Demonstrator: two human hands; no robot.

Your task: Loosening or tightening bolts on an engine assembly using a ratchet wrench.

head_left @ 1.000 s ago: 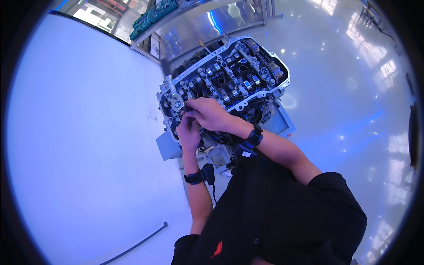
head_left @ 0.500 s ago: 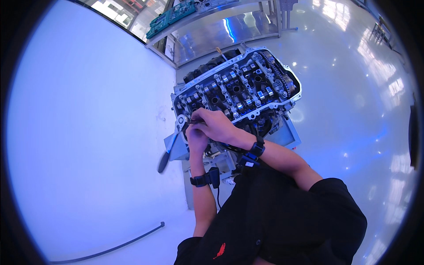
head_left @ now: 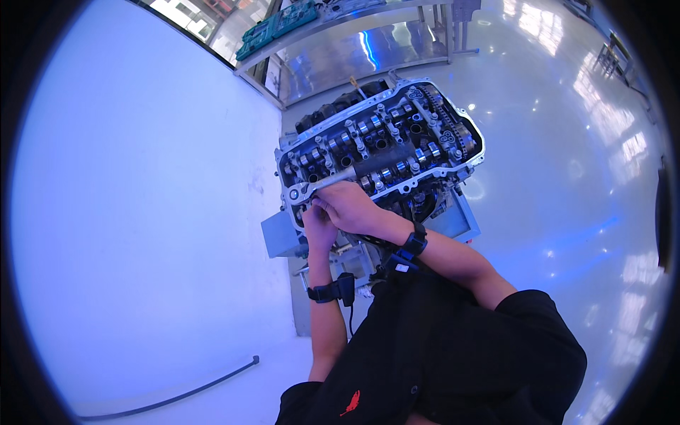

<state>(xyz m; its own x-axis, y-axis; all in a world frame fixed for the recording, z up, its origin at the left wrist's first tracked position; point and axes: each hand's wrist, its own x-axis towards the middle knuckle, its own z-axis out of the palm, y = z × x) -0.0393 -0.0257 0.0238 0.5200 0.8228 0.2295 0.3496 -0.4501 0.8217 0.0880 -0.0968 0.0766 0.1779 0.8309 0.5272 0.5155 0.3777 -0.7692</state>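
Note:
A ratchet wrench with a round silver head and dark grip slants over the left front of an open engine. Its head is above the engine's left rim, and its grip points right across the camshafts. My right hand is closed at the wrench's neck, just below the shaft. Tucked under it, my left hand has its fingers drawn together close to the right fingertips. Whatever lies between the two hands is hidden.
A white wall rises close on the left. Behind the engine stands a metal bench with a teal tool case on it. A grey metal box juts out at the engine's left. A cable hangs from my left wrist band.
The ratchet wrench has swung round: its grip pointed down and left outside the engine, and now lies to the right over it. My hands have stayed nearly in place.

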